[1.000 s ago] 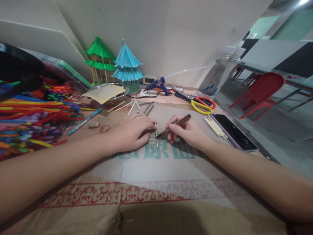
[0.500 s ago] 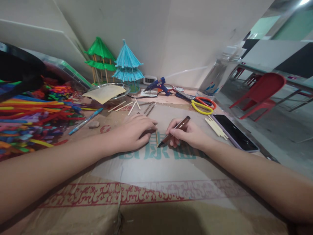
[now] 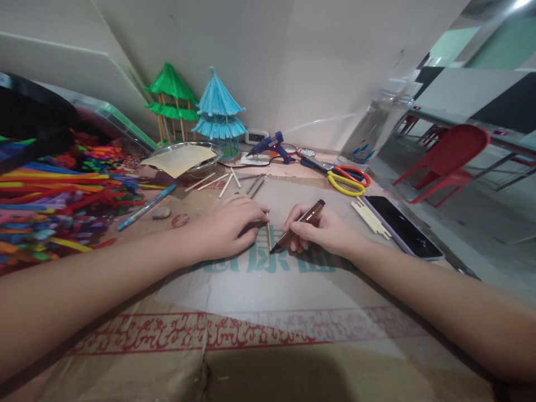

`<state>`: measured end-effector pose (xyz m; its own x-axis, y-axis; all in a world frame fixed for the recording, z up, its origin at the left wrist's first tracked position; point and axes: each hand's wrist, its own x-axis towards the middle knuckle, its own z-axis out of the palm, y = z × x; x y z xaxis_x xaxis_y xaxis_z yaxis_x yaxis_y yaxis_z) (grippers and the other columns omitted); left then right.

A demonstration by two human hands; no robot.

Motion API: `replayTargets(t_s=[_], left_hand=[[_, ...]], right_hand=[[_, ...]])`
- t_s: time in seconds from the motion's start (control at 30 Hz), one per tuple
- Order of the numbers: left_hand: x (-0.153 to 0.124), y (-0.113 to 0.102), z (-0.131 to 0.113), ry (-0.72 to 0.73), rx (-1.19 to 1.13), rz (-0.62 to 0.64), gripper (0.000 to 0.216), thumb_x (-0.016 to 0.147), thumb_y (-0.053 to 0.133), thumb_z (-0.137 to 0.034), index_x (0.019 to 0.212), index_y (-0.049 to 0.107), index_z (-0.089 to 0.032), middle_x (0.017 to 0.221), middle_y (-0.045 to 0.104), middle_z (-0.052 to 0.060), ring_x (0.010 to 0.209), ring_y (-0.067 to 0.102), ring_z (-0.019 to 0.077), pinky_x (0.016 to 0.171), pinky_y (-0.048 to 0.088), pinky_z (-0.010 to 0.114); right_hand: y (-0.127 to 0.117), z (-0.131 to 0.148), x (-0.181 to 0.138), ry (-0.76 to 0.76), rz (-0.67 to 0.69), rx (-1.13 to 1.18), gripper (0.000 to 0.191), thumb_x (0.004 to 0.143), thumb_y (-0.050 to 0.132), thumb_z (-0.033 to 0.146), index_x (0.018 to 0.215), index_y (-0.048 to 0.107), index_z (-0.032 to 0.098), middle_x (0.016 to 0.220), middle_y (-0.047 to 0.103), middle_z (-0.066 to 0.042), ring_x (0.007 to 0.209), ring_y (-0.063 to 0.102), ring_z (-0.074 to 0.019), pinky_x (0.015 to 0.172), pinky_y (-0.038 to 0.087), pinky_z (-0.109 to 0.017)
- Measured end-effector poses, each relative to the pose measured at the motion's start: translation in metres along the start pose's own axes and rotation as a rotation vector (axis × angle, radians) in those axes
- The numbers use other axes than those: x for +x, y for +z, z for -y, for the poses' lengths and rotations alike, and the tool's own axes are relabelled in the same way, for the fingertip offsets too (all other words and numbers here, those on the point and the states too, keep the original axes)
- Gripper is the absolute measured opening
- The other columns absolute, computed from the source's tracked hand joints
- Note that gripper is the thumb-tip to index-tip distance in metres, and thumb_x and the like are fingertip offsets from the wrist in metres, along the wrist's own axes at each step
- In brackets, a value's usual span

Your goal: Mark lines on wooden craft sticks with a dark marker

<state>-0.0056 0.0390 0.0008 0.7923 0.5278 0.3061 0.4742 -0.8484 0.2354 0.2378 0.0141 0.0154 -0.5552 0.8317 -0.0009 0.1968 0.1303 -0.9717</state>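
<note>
A brown marker pen is gripped in my right hand, its dark tip slanting down to the left. That tip meets the near end of a thin wooden stick, which is partly brown. Fingertips of my left hand pin the stick's far end against the covered tabletop. Just beyond the left hand lie two dark brown sticks. Several plain sticks are scattered to their left.
Colourful pipe cleaners pile up at left, near a blue pen. Two pagoda models, a glue gun, scissors and a water bottle line the back. A phone and pale sticks lie right.
The marker has shifted very slightly, its tip staying by the stick's near end. My left hand keeps its place.
</note>
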Motion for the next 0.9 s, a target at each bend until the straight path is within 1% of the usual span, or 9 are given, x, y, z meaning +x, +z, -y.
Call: replayTargets(t_s=[0.17,0.43,0.6,0.8,0.9], left_hand=[[0.0001,-0.0003,-0.0002,-0.01,-0.002,0.005,0.027,0.091,0.048,-0.019,0.112,0.064,-0.02,0.129,0.063,0.008,0.119,0.055,0.0256,0.108,0.038,0.047],[0.0002,-0.0009,-0.0007,-0.008,-0.006,0.004,0.027,0.091,0.048,-0.019,0.112,0.064,-0.02,0.128,0.063,0.008,0.118,0.055,0.0259,0.107,0.04,0.047],[0.0004,-0.001,-0.0012,-0.015,-0.016,0.004,0.027,0.09,0.048,-0.018,0.111,0.064,-0.02,0.127,0.063,0.009,0.118,0.056,0.026,0.107,0.039,0.048],[0.0011,-0.0024,-0.0021,-0.008,0.005,0.014,0.027,0.09,0.047,-0.018,0.112,0.063,-0.02,0.127,0.064,0.008,0.117,0.055,0.0256,0.107,0.039,0.047],[0.0009,-0.002,-0.0019,-0.007,0.004,0.016,0.027,0.091,0.047,-0.019,0.112,0.063,-0.02,0.127,0.064,0.008,0.117,0.055,0.0257,0.107,0.039,0.047]], right_hand=[[0.0002,-0.001,0.0012,-0.01,-0.06,0.012,0.021,0.088,0.063,0.037,0.085,0.059,0.017,0.059,0.069,-0.001,0.05,0.061,-0.0102,0.047,0.045,-0.021],[0.0015,0.0011,0.0006,0.015,-0.056,-0.023,0.021,0.087,0.063,0.038,0.084,0.059,0.018,0.059,0.068,-0.001,0.052,0.062,-0.0118,0.048,0.046,-0.022],[0.0025,0.001,0.0026,0.005,-0.122,-0.027,0.021,0.087,0.063,0.038,0.084,0.057,0.019,0.059,0.068,0.0,0.049,0.061,-0.0118,0.047,0.046,-0.023],[0.0017,0.0016,0.0035,0.0,-0.192,-0.08,0.019,0.091,0.06,0.037,0.087,0.057,0.018,0.062,0.068,0.0,0.052,0.063,-0.0116,0.05,0.047,-0.023],[0.0018,0.002,0.0033,0.003,-0.205,-0.084,0.02,0.091,0.06,0.038,0.087,0.058,0.018,0.062,0.068,0.0,0.052,0.063,-0.0115,0.05,0.047,-0.023]])
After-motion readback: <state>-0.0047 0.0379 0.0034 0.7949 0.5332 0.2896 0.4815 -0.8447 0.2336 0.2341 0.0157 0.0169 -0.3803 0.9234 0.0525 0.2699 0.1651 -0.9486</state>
